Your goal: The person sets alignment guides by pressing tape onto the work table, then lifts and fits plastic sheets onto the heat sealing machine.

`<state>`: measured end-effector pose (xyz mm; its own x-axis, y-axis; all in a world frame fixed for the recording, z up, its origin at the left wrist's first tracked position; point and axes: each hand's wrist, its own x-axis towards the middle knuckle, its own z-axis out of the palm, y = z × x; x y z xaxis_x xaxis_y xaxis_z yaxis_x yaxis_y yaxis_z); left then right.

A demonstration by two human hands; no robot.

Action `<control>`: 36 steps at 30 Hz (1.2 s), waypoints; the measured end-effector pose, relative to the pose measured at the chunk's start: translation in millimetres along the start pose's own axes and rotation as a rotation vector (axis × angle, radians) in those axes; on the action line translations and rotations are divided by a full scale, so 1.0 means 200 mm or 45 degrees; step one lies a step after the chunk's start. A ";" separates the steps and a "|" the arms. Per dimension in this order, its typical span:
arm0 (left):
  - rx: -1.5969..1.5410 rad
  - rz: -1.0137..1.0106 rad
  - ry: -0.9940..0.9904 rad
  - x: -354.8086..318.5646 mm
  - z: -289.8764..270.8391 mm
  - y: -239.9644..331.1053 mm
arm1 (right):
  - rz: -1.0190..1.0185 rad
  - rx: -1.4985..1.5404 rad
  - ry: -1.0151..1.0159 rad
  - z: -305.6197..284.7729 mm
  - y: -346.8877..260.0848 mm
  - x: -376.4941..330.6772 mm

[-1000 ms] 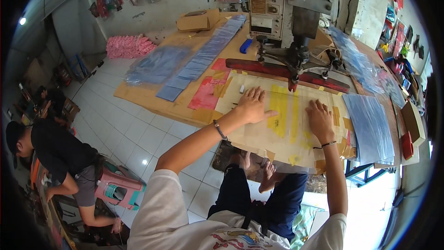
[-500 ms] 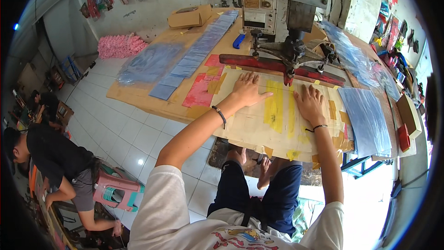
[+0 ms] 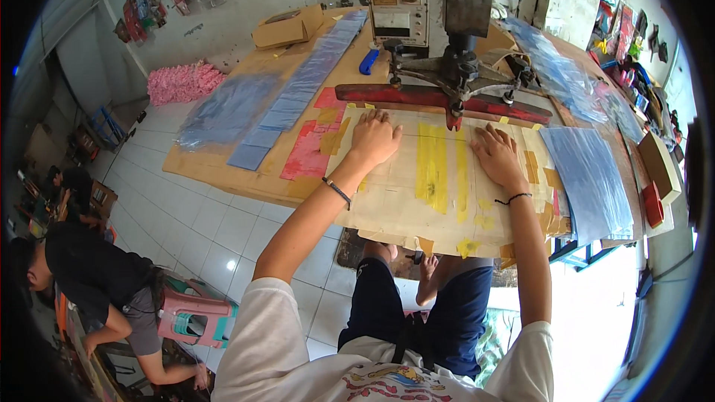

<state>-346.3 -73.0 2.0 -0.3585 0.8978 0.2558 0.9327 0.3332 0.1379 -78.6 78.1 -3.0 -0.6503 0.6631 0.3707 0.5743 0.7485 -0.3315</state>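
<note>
Both hands lie flat, fingers spread and gripping nothing, on a sheet of clear plastic (image 3: 417, 179) that covers a pale board striped with yellow tape (image 3: 433, 171). The left hand (image 3: 375, 136) presses the sheet's far left part; the right hand (image 3: 495, 155) presses it to the right of the yellow stripes. Just beyond the fingertips, at the far edge of the sheet, runs the red bar (image 3: 417, 95) of a press machine (image 3: 454, 22), whose dark arm hangs over the middle of the bar. To the right of the board lies a stack of blue plastic sheets (image 3: 592, 179), touching the board's edge. On the left part of the wooden table (image 3: 223, 171) lie long strips of blue plastic (image 3: 298, 97) and a red patch (image 3: 309, 152). Far left, a cardboard box (image 3: 289, 27) sits near the wall. On the tiled floor at the near left, another person (image 3: 89, 283) crouches beside a pink stool (image 3: 195, 318).
</note>
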 end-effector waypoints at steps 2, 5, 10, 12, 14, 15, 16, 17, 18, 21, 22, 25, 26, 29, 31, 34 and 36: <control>-0.013 0.019 0.026 -0.01 -0.01 0.01 | 0.025 -0.004 -0.001 -0.01 0.00 0.00; 0.077 0.029 -0.008 -0.04 0.00 0.02 | 0.022 -0.030 -0.010 0.00 0.01 0.00; -0.009 0.001 0.072 0.00 0.05 -0.01 | 0.023 -0.013 0.012 0.01 0.01 0.01; 0.010 0.001 0.043 -0.01 0.06 -0.02 | 0.041 -0.009 -0.002 0.01 0.01 0.00; 0.029 0.012 0.020 -0.01 0.04 0.00 | 0.064 -0.009 -0.005 0.00 0.02 0.00; 0.021 -0.014 0.003 -0.01 0.03 0.00 | 0.031 -0.038 -0.023 0.00 0.03 0.00; 0.017 -0.046 -0.013 -0.02 0.02 -0.01 | -0.008 -0.063 -0.042 0.00 0.02 0.00; 0.009 -0.057 -0.040 -0.02 0.01 -0.01 | -0.008 -0.053 -0.066 -0.01 0.01 0.00; 0.011 -0.043 -0.041 -0.02 0.01 -0.01 | 0.005 -0.054 -0.059 -0.02 0.01 0.00; 0.000 -0.052 -0.001 -0.03 0.01 -0.01 | -0.009 -0.048 -0.047 -0.01 0.01 0.00; 0.027 -0.068 -0.031 -0.03 0.00 0.00 | -0.012 -0.048 -0.043 -0.01 0.02 0.00; 0.054 -0.097 -0.070 -0.04 -0.03 0.02 | -0.006 -0.049 -0.041 -0.01 0.02 0.00; 0.050 -0.117 -0.081 -0.04 -0.04 0.03 | 0.000 -0.048 -0.051 -0.01 0.03 0.00; 0.053 -0.116 -0.058 -0.04 -0.04 0.02 | -0.004 -0.043 -0.020 0.01 0.02 0.01; 0.058 -0.129 -0.070 -0.04 -0.04 0.01 | -0.028 -0.016 -0.004 0.01 0.03 0.02; 0.049 -0.139 -0.092 -0.05 -0.05 0.01 | -0.049 0.017 -0.005 0.01 0.04 0.01; 0.037 -0.145 -0.104 -0.07 -0.05 -0.01 | -0.052 0.029 -0.027 0.01 0.03 0.00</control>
<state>-343.9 -89.8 8.2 -0.4586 0.8739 0.1609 0.8875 0.4412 0.1332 -75.8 83.0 -6.2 -0.6836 0.6317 0.3656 0.5360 0.7745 -0.3360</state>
